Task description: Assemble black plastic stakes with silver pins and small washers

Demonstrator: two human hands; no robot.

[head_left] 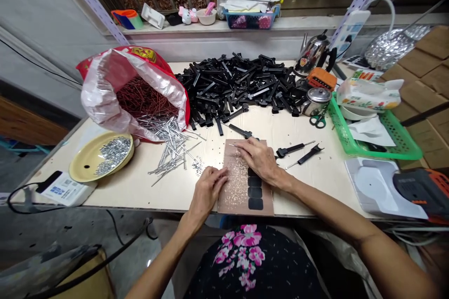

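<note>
A brown board (231,201) lies at the table's front edge, strewn with pale specks, with a column of black rounded squares (255,192) along its right side. My right hand (257,159) is closed over the board's upper part, and a thin metal rod (232,145) sticks out leftward from its fingertips. At the board's left edge my left hand (208,188) is closed, thumb and fingers pressed together; anything between them is too small to make out. Tiny metal pieces (198,166) lie on the table just beyond it. Black-handled pieces with metal shafts (306,155) lie to the right.
A red-and-white bag (101,88) spills metal rods (171,147) at left, near a yellow dish (82,163) of small metal pieces. Black plastic parts (235,79) are heaped behind. A kettle (312,51), scissors (317,121), green basket (379,147) and power tool (414,191) stand right.
</note>
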